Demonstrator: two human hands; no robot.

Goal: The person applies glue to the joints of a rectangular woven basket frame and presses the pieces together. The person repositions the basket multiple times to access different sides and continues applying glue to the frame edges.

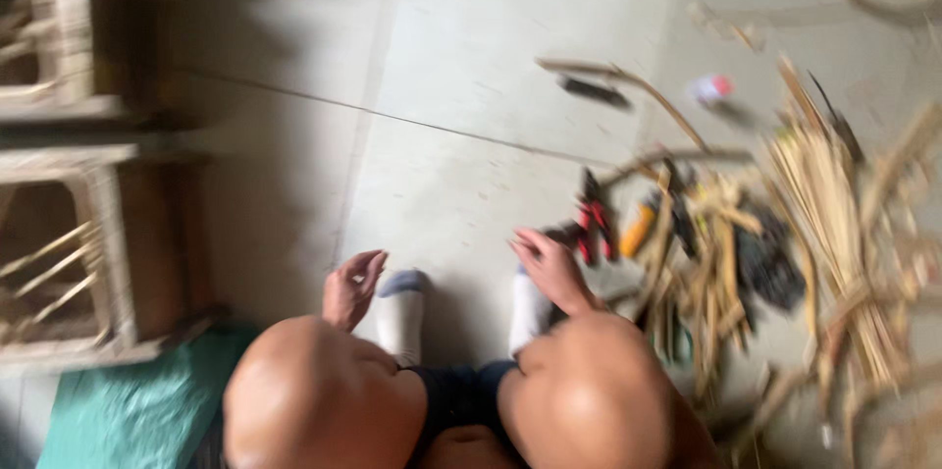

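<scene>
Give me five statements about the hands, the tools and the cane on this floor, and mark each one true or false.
1. The right hand reaches toward the red-handled pliers. True.
2. The left hand grips a bundle of cane strips. False: it is open, palm up and empty.
3. The cane strips lie in a pile on the person's right side. True.
4. The woven cane frames stand on the person's right. False: they stand on the left side, against the green cushion.
5. The person is barefoot. False: both feet wear white socks.
</scene>
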